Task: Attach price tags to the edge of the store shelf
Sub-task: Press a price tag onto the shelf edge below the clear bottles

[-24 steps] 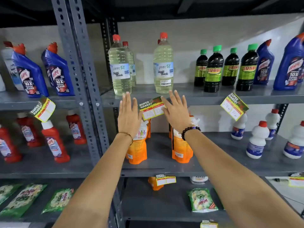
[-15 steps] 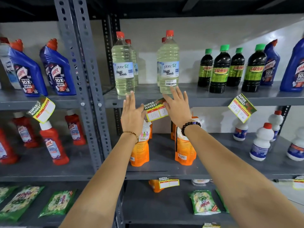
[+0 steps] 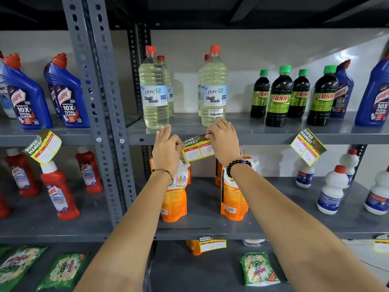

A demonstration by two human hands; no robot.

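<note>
Both hands' curled fingers (image 3: 210, 133) pinching price tag (image 3: 196, 149) (tilted), shelf edge (image 3: 263, 140)

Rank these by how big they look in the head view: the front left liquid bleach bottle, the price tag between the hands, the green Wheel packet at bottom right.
1. Liquid bleach bottle, clearly largest.
2. Green Wheel packet and price tag look close in size; the hands hide the tag's ends and the packet sits nearer the camera, so I won't rank them.

Price tag (image 3: 197, 149) ends under both hands; far-right tag (image 3: 381, 243) cut by frame.
</note>
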